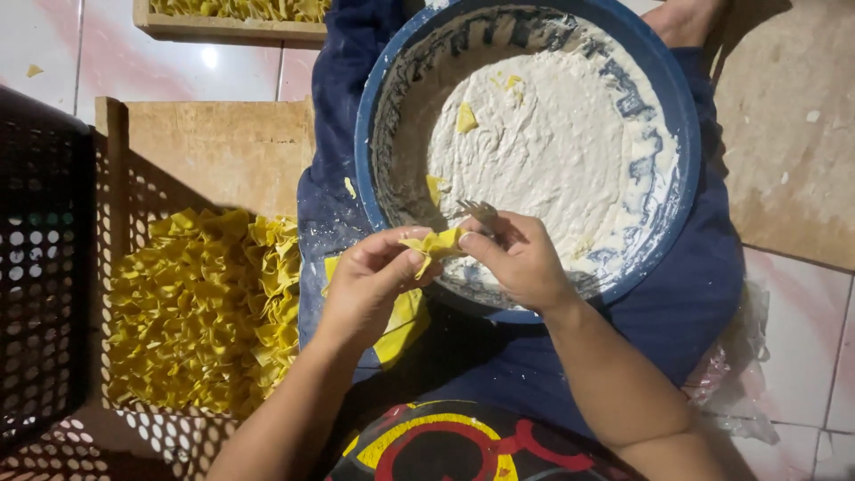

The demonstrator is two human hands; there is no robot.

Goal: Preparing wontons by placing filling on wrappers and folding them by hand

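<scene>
While the blue bowl sat in the lap, a small yellow wrapper was held over its near rim, pinched from both sides. Left hand: thumb and forefinger closed on the wrapper's left edge, other fingers curled under. Right hand: fingertips pressed on the wrapper's right edge, a metal fork also gripped there, tines pointed toward the filling. Wrapper was thin, soft, creased, folded between the fingertips of both hands. Bowl was round plastic, walls smeared; white pasty filling inside, lumpy, with a few yellow scraps stuck on it. More flat yellow wrappers were laid on the dark blue cloth under the left wrist. Wooden tray at left was loaded with ruffled yellow folded pieces. Black perforated crate at far left.
</scene>
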